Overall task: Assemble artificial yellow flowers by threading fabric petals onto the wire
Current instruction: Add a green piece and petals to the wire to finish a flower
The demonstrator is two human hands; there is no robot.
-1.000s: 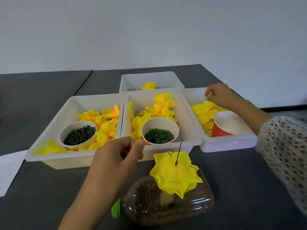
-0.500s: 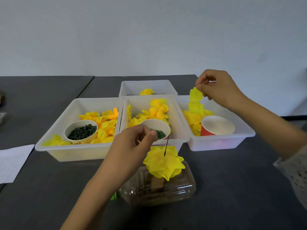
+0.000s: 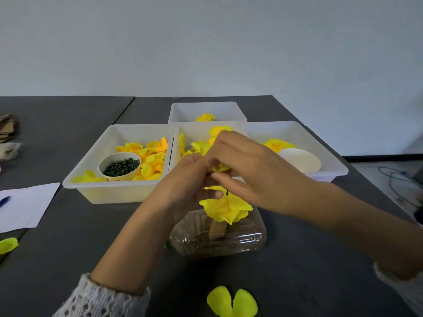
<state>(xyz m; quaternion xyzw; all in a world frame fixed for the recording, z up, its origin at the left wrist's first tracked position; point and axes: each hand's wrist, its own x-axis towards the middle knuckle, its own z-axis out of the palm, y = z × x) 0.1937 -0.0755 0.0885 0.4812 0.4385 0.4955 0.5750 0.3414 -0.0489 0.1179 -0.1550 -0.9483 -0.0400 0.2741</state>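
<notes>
Nearest to the camera, a loose yellow fabric petal piece (image 3: 231,302) lies flat on the dark table (image 3: 320,259). Behind it lies a clear plastic bottle (image 3: 217,234) on its side, and a half-made yellow flower (image 3: 226,208) sits above it on a thin dark wire (image 3: 227,192) that stands upright. Both hands meet just above this flower. The right hand (image 3: 256,170) has its fingers curled and pinches a small yellow petal (image 3: 220,168) at the top of the wire. The left hand (image 3: 190,179) is curled beside it and its fingertips touch the same petal; whether it also holds the wire I cannot tell.

At the left edge lie a white sheet of paper (image 3: 25,205) and another yellow petal (image 3: 8,245). Farther back stand white plastic trays: the left tray (image 3: 91,179) holds yellow petals and a paper cup of dark green pieces (image 3: 120,166), the middle tray (image 3: 194,131) is mostly hidden by the hands, the right tray (image 3: 329,163) holds petals and a white cup (image 3: 299,160). Farthest, a small tray (image 3: 206,108) holds one finished yellow flower (image 3: 205,117).
</notes>
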